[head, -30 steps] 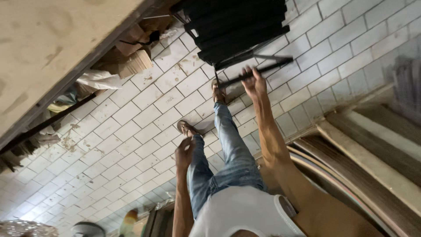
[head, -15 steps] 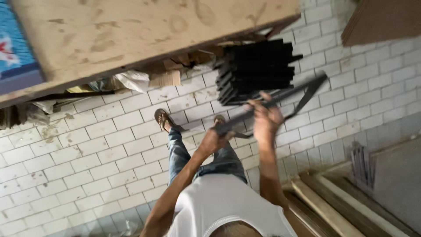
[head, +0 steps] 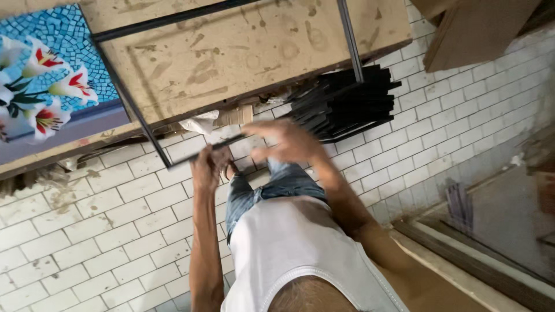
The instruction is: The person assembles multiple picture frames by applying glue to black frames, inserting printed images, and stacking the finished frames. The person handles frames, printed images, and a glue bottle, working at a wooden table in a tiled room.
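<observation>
My left hand [head: 207,167] is clamped on the near bar of the thin black metal frame [head: 130,107]; my right hand [head: 289,141] is on the same bar, blurred, so I can't tell its grip. The frame lies flat on the worn plywood bench [head: 243,52], mosaic flower panel [head: 46,75] just beyond its far corner, stack of black frames [head: 347,107] under the bench edge. Step looks like seating the frame; squaring it takes both hands.

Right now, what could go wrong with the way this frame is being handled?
The thin black rectangular metal frame is held at one edge only by the left hand and blurred right hand, so it could tip or slip. Its far side lies over the worn wooden tabletop, near the blue mosaic flower panel, and might scrape either.
</observation>
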